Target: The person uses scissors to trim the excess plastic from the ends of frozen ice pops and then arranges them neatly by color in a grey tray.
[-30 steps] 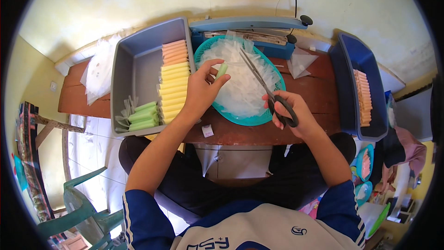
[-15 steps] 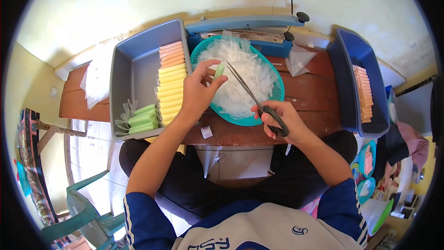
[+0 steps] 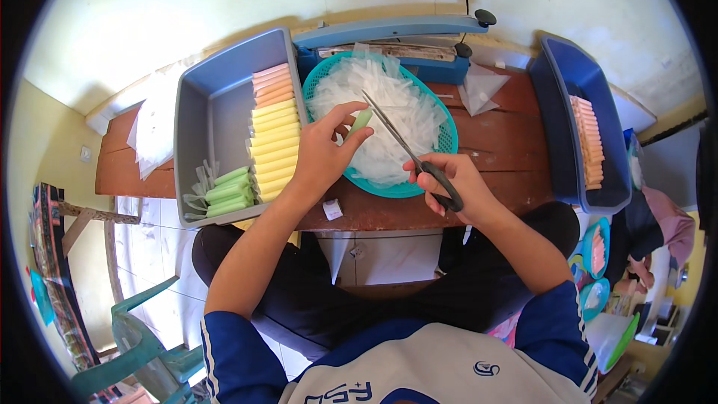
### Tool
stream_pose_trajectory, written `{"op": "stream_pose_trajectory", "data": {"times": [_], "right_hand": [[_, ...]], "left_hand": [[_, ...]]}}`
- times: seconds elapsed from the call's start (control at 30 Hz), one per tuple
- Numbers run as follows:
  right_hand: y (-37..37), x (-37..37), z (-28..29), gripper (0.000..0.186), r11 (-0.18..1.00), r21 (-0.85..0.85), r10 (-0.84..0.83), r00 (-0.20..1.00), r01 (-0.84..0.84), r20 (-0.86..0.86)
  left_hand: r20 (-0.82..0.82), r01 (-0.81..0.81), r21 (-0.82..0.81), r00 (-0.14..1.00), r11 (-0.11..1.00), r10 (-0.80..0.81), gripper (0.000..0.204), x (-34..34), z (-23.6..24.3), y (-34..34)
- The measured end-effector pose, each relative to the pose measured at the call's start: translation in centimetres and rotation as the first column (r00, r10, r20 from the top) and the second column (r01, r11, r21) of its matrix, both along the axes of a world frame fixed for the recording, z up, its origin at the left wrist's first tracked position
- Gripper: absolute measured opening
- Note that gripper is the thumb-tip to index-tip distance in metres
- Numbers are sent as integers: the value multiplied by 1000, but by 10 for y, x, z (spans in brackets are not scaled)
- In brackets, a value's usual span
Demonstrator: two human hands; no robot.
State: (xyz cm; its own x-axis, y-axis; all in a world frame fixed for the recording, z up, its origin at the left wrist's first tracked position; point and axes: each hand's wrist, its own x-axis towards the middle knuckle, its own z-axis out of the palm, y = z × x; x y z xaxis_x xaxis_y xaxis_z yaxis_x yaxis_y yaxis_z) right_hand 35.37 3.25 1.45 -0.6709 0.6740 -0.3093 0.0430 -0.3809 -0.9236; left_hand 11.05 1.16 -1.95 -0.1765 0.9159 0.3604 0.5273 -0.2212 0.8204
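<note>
My left hand (image 3: pixel 329 146) pinches a short pale-green stick (image 3: pixel 360 121) in clear plastic between thumb and fingers. My right hand (image 3: pixel 455 185) is closed round the black handles of a pair of scissors (image 3: pixel 396 133). Their blades point up and left, close beside the green stick, and look nearly together. Both hands are over the near part of a turquoise basket (image 3: pixel 451 138) heaped with clear plastic scraps (image 3: pixel 374 97). Left of my left hand, a grey tub (image 3: pixel 198 97) holds rows of yellow sticks (image 3: pixel 274 151), pink-orange sticks (image 3: pixel 272 84) and green sticks (image 3: pixel 230 193) with loose plastic ends.
Behind the basket stands a blue bar sealer (image 3: pixel 404 30). At the right, a dark-blue tub (image 3: pixel 557 97) contains pink sticks (image 3: pixel 588 142). Clear plastic bags (image 3: pixel 153 138) lie at the wooden table's left end. A green chair (image 3: pixel 138 344) is low left; another person (image 3: pixel 651 232) is far right.
The green stick and the scissors stay close together, both shifted only slightly. The view has tilted a little. At the far right, the other person's arm has moved.
</note>
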Motion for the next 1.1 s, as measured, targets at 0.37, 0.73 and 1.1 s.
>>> {"op": "stream_pose_trajectory", "data": {"times": [0.37, 0.73, 1.1], "right_hand": [[2, 0, -5, 49, 1000, -1, -24, 999, 24, 41], [1, -2, -4, 56, 998, 34, -60, 994, 57, 92], [2, -2, -4, 46, 997, 57, -57, 988, 49, 145]], "left_hand": [[-37, 46, 34, 998, 998, -45, 36, 3, 2, -1], [-91, 69, 44, 994, 997, -64, 30, 2, 3, -1], [-235, 119, 123, 968, 985, -87, 31, -1, 5, 0]]}}
